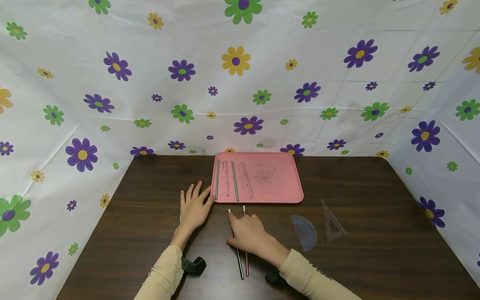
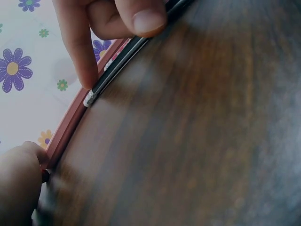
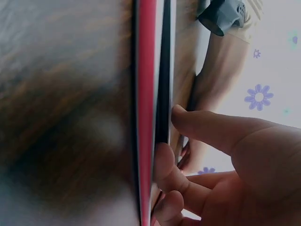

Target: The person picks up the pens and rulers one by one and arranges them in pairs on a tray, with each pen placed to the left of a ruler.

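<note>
Two pencils with white-tipped ends lie side by side on the table, a black pencil and a red pencil. My right hand is over them, its thumb and fingers pinching the black pencil, with the index finger by its white end. In the right wrist view the red pencil runs alongside the black one. My left hand rests on the table with fingers spread, its thumb touching the left front corner of a pink tray.
In the tray lie two green pencils, a clear ruler and another clear ruler. To the right are a clear protractor and a clear set square. A flowered sheet hangs behind the dark wooden table.
</note>
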`<state>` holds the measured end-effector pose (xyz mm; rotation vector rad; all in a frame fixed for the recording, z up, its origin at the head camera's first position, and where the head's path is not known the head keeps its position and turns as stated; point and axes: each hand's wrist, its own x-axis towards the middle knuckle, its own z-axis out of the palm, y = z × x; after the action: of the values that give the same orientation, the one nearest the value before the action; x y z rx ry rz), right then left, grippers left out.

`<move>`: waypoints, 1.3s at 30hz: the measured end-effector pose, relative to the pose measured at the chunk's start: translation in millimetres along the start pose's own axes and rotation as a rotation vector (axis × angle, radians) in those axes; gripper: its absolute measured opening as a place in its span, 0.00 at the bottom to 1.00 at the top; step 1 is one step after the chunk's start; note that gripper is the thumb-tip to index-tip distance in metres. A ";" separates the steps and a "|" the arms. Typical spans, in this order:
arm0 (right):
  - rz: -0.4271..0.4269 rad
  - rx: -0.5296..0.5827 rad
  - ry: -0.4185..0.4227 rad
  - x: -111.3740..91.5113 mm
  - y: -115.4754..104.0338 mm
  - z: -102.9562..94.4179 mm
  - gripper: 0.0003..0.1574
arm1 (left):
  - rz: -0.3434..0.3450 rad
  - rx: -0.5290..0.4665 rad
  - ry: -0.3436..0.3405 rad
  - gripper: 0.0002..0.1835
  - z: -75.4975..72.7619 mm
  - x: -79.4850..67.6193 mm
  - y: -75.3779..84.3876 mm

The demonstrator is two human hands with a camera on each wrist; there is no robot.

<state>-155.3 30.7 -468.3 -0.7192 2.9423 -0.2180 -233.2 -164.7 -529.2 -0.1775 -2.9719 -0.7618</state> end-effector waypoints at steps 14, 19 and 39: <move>-0.024 -0.017 -0.048 -8.1 -6.8 -4.3 0.50 | 0.003 -0.011 0.006 0.28 -0.1 -0.1 -0.1; -0.032 -0.027 -0.049 -9.7 -8.2 -4.5 0.48 | 0.003 -0.009 0.004 0.28 -0.2 -0.2 0.0; 0.028 0.130 -0.086 -6.5 -8.1 -2.6 0.47 | -0.001 -0.007 0.002 0.28 0.2 -0.2 -0.5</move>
<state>-146.3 26.8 -463.9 -0.6515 2.8241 -0.3634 -233.1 -165.1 -529.7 -0.1763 -2.9683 -0.7716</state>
